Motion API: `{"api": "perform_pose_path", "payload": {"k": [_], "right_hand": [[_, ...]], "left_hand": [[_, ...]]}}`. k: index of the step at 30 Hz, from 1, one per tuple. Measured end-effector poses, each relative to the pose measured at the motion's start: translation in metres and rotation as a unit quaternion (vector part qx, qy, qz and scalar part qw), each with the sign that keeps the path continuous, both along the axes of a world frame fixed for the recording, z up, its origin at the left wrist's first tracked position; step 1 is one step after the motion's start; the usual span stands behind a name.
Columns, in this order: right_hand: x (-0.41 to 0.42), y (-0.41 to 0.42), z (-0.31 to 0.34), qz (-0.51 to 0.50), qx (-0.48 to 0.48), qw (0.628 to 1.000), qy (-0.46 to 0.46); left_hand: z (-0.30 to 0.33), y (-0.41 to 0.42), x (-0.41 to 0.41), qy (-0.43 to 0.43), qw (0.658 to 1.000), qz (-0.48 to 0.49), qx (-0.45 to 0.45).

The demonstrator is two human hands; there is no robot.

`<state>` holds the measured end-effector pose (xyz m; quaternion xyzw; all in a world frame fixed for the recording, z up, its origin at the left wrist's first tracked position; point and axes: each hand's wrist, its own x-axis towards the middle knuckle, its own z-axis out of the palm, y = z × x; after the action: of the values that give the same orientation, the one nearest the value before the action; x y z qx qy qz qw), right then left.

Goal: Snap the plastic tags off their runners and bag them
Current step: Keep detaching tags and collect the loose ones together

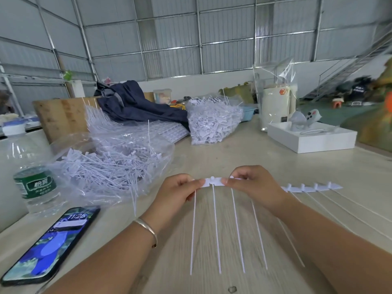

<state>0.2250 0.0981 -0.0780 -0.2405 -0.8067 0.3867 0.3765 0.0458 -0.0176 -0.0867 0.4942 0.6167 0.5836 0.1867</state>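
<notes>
Pinching one tag strip (214,182), left hand (180,192) and right hand (252,185); four tails hang between.

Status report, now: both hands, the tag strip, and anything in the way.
Left hand and right hand each grip the tag strip above the table. Open bag of loose tags lies left. Nothing between.

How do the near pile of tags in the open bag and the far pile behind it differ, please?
The near pile sprawls low in an open, flattened bag beside the water bottle; the far pile stands taller and more compact, next to the dark jacket. Both are white tags in clear plastic.
</notes>
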Motion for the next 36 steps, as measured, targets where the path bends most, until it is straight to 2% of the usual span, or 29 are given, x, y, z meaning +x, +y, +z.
{"api": "perform_pose_path", "payload": {"k": [5,10,15,17,19,23,29,36], "right_hand": [[0.003,-0.002,-0.002,-0.018,0.024,1.000,0.008],[0.006,-0.003,0.002,0.015,-0.022,1.000,0.012],[0.009,-0.003,0.003,0.043,-0.048,0.997,-0.034],[0.010,-0.003,0.004,0.060,-0.062,0.995,-0.051],[0.011,-0.003,0.005,0.068,-0.072,0.994,-0.052],[0.012,-0.003,0.009,0.075,-0.077,0.994,-0.025],[0.010,-0.012,0.009,0.094,-0.080,0.992,-0.006],[0.004,-0.027,0.009,0.166,-0.109,0.979,-0.042]], "left_hand": [[-0.003,0.000,-0.002,0.029,0.999,0.033,-0.025],[-0.004,-0.001,0.002,0.074,0.995,0.029,-0.067],[-0.004,-0.002,0.010,0.119,0.990,0.012,-0.080],[-0.004,-0.002,0.011,0.072,0.995,-0.006,-0.072],[-0.002,-0.003,0.011,-0.015,0.997,-0.035,-0.070],[0.001,-0.004,0.006,-0.127,0.984,-0.089,-0.083],[0.000,-0.004,0.006,-0.144,0.977,-0.134,-0.083],[0.003,-0.007,0.020,-0.230,0.939,-0.236,-0.098]]}}
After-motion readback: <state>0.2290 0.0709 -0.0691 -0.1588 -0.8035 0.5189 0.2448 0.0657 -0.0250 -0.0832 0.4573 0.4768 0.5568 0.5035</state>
